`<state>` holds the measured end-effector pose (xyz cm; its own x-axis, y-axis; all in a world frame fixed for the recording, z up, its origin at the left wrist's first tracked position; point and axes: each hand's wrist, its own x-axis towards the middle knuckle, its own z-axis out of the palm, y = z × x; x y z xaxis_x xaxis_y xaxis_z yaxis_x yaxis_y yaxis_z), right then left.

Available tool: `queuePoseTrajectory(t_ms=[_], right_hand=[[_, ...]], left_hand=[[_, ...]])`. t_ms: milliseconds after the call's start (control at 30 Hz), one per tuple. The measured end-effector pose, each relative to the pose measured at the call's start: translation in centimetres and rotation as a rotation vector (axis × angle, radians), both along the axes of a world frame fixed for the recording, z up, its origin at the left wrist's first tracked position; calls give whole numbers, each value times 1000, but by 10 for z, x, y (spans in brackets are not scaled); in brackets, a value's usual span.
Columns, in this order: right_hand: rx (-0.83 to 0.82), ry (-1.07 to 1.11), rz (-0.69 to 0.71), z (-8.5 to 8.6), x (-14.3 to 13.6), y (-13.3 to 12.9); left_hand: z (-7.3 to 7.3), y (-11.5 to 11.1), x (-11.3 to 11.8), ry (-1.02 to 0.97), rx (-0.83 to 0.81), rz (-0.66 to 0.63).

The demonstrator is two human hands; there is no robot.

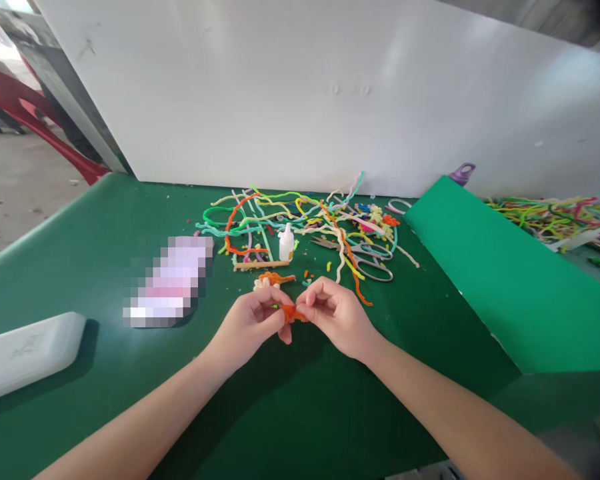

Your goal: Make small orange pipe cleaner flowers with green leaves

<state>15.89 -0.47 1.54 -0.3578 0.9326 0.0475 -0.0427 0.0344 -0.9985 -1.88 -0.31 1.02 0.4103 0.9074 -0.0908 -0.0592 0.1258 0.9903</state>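
Near the middle of the green table (300, 400), my left hand (255, 319) pinches a small orange fuzzy piece (291, 313). My right hand (337, 315) has its thumb and fingertips closed on the right end of the same piece. Just beyond my left fingers lies an orange and cream fuzzy item (270, 281), partly covered by them. A white squeeze bottle (287, 245) stands upright behind a thin tan stick (263, 265). Metal scissors (363, 252) lie to the right, partly under colourful fuzzy strands (280, 208).
A pixelated flat object (173, 283) and a white case (33, 350) lie at the left. A green board (520, 287) slants at the right, with more strands (555, 220) behind it. A white panel (300, 100) borders the back; a red chair (40, 117) is beyond the left edge.
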Motion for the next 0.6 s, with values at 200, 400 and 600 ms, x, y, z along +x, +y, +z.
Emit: queuePoseTrajectory(t_ms=[200, 400, 600], right_hand=[[-98, -19, 64, 0, 0, 2], [74, -117, 126, 1, 2, -1], [508, -388, 40, 4, 3, -4]], left_hand=[[5, 1, -3, -21, -22, -69], [2, 1, -5, -15, -33, -59], [0, 3, -4, 35, -16, 0]])
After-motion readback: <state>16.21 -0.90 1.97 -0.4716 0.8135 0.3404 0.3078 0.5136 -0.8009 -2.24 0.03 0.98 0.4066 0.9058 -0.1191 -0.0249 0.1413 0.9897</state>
